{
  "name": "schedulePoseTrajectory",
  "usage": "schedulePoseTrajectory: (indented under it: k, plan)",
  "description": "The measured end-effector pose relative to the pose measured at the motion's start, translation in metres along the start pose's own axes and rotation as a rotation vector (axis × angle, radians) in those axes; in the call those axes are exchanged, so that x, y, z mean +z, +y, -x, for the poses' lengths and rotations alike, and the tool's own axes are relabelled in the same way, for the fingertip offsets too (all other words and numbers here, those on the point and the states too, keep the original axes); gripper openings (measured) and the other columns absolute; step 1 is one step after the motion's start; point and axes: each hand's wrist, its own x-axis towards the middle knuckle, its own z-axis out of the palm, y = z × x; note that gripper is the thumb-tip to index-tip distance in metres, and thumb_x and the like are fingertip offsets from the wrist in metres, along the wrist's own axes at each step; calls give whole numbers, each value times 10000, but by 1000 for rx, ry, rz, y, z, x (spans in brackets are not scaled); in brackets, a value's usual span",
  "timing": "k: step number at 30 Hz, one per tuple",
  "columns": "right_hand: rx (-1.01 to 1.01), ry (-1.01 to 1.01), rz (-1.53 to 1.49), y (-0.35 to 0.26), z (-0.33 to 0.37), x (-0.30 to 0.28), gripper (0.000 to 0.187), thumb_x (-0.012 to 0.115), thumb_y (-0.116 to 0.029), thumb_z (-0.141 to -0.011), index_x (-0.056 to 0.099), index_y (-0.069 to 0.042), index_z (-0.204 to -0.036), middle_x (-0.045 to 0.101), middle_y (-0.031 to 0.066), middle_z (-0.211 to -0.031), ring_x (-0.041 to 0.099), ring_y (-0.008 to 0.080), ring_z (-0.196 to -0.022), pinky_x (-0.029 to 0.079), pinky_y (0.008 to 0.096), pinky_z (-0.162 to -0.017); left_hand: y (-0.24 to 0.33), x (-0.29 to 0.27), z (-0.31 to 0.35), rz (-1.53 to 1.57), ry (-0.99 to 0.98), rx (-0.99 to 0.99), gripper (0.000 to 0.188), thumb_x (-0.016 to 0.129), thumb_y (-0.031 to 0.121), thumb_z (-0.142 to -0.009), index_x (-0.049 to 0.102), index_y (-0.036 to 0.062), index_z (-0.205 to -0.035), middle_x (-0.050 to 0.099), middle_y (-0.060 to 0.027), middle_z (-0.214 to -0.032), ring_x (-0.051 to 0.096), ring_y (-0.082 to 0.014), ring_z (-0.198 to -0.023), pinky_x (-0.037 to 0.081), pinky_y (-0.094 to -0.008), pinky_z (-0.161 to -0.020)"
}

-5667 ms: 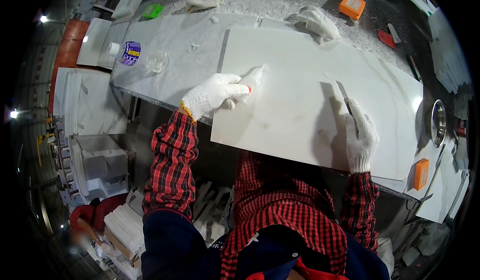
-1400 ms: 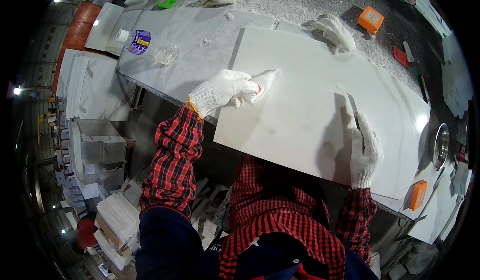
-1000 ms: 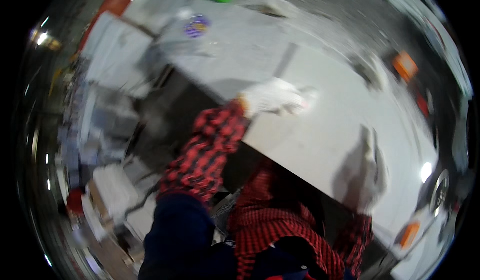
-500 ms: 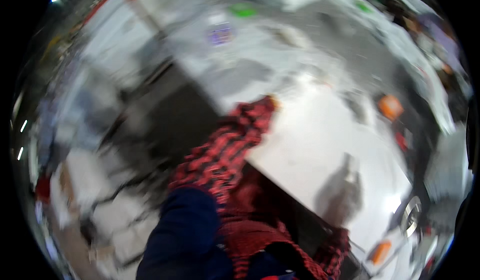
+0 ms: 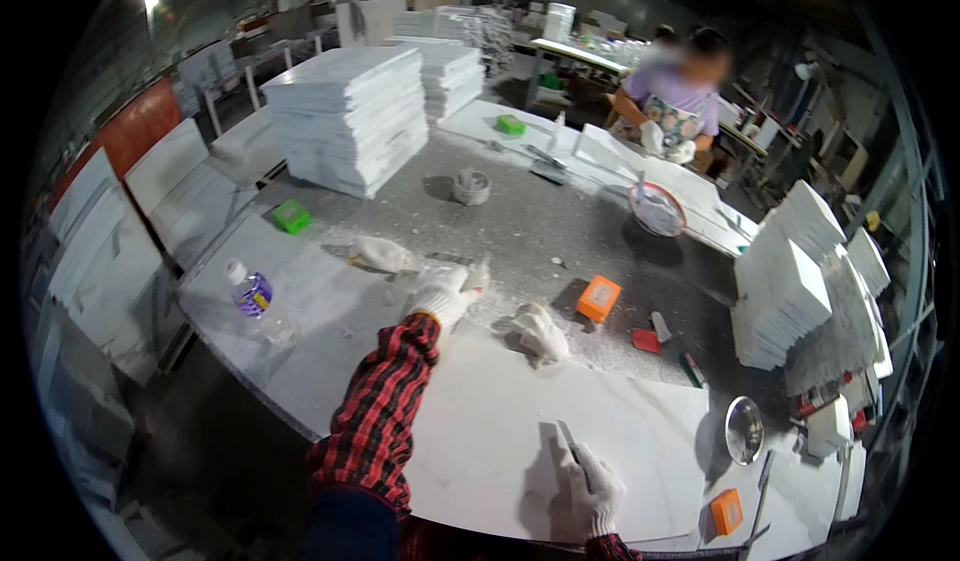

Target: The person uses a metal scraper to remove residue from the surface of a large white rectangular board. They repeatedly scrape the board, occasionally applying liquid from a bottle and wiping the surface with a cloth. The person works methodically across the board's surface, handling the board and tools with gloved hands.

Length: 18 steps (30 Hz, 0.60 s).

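Observation:
A large white slab lies flat on the table in front of me. My left hand, in a white glove, reaches to the slab's far left corner, its fingers closed around what looks like a pale crumpled cloth. Over the slab's near right part, my right hand, also gloved, grips a thin scraper whose blade points away from me. Two more crumpled white cloths lie near the left hand: one cloth beyond it, another cloth by the slab's far edge.
A plastic bottle stands at left, before a tall slab stack. Orange boxes, a metal bowl, a bowl of white paste and stacked pieces are at right. A co-worker stands across the table.
The view was smeared by motion and has steadied, tilting up so more of the table and the co-worker show. My left arm still reaches to the slab's far side; my right hand stays over the slab.

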Motion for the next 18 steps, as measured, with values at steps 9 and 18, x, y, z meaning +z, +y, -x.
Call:
schedulePoseTrajectory:
  k: [9, 18]
  plan:
    - [18, 54, -251, 35, 6, 43, 365, 696, -246, -997, 720, -32, -1292, 775, 122, -1079, 721, 209, -944, 569, 350, -843, -37, 2, 30, 44, 134, -74, 516, 715, 330, -917, 625, 68, -1353, 708, -205, -1198, 681, -380, -1097, 530, -466, -977]
    - [-22, -41, -166, 64, 13, 31, 498, 521, -307, -1086, 549, -1, -1477, 681, 176, -1295, 643, 267, -1158, 502, 346, -988, -12, -38, 201, 293, 262, -189, 817, 782, 349, -814, 436, 2, -1468, 663, -230, -1150, 638, -404, -1083, 490, -524, -954]
